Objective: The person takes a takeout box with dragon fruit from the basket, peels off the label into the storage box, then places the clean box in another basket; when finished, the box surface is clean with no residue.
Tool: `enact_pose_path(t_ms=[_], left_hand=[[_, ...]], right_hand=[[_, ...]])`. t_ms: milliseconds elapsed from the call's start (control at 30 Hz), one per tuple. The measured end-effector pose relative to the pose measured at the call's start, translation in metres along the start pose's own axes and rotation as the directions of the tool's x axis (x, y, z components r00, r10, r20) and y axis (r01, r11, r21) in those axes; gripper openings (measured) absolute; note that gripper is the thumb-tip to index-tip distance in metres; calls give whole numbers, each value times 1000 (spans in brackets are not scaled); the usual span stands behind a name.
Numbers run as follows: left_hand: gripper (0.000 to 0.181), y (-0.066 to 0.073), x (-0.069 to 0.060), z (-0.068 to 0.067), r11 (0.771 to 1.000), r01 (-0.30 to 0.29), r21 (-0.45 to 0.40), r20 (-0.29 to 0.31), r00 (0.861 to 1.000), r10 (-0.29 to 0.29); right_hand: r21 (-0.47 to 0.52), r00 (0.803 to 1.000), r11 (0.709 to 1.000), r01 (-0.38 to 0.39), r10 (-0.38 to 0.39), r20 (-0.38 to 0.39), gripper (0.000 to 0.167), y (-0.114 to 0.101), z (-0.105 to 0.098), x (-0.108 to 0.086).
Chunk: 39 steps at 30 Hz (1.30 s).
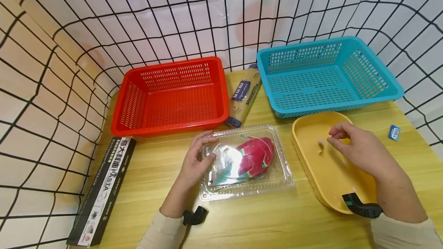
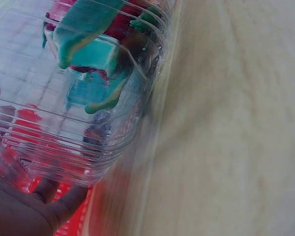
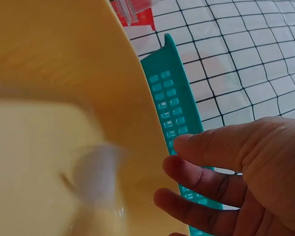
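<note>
So, pasta box [image 1: 104, 191]: lying far left, long axis running near to far, leaning right.
Left hand [image 1: 194, 164]: resting on the container's left edge, thumb over the lid, fingers spread, not clenching.
Clear container [image 1: 248, 192]: sitting on the table in front of the baskets, long axis running left-right, right end angling slightly away.
Dragon fruit [image 1: 256, 158]: lying inside the container, long axis running roughly left-right, green tips pointing left and nearward.
Yellow tray [image 1: 330, 180]: lying right of the container, long axis running from far left to near right.
Right hand [image 1: 358, 147]: hanging over the tray, fingers loosely bent, gripping nothing.
Small pale piece [image 3: 96, 174]: showing blurred just beside the right fingertips, apart; can't tell its axis or tray contact.
Blue packet [image 1: 393, 133]: lying right of the tray.
Spaghetti pack [image 1: 243, 97]: lying between the baskets, far end tilting right.
Red basket [image 1: 173, 127]: standing behind, left.
Teal basket [image 1: 339, 107]: standing behind, right.
</note>
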<state>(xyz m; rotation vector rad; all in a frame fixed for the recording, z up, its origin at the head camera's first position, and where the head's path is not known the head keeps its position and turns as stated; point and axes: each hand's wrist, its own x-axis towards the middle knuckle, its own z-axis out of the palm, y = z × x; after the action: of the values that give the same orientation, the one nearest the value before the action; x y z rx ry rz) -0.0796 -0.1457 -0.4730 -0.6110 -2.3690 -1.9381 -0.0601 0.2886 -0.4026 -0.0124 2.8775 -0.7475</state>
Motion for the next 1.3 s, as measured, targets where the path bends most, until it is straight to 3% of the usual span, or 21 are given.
enact_pose_path(t_ms=[200, 367, 633, 800, 1000, 1300], left_hand=[[41, 0, 0, 0, 1000, 4, -6, -1, 1000, -4], [41, -1, -1, 0, 1000, 7, -10, -4, 1000, -7], [43, 0, -2, 0, 1000, 19, -12, 3, 1000, -19], [43, 2, -1, 0, 1000, 12, -1, 1, 1000, -12], [43, 1, 1, 0, 1000, 7, -9, 6, 1000, -7], [43, -1, 1, -1, 1000, 1, -17, 5, 1000, -1]], right_hand=[[2, 1000, 1000, 1, -1, 21, 28, 3, -7, 0], [33, 1000, 999, 1, 0, -28, 42, 4, -25, 4], [94, 994, 991, 99, -94, -60, 62, 25, -69, 40], [58, 990, 989, 132, -135, 34, 69, 43, -81, 68], [10, 969, 985, 171, -170, 179, 66, 52, -83, 87], [-24, 954, 978, 207, -196, 226, 56, 46, -79, 100]])
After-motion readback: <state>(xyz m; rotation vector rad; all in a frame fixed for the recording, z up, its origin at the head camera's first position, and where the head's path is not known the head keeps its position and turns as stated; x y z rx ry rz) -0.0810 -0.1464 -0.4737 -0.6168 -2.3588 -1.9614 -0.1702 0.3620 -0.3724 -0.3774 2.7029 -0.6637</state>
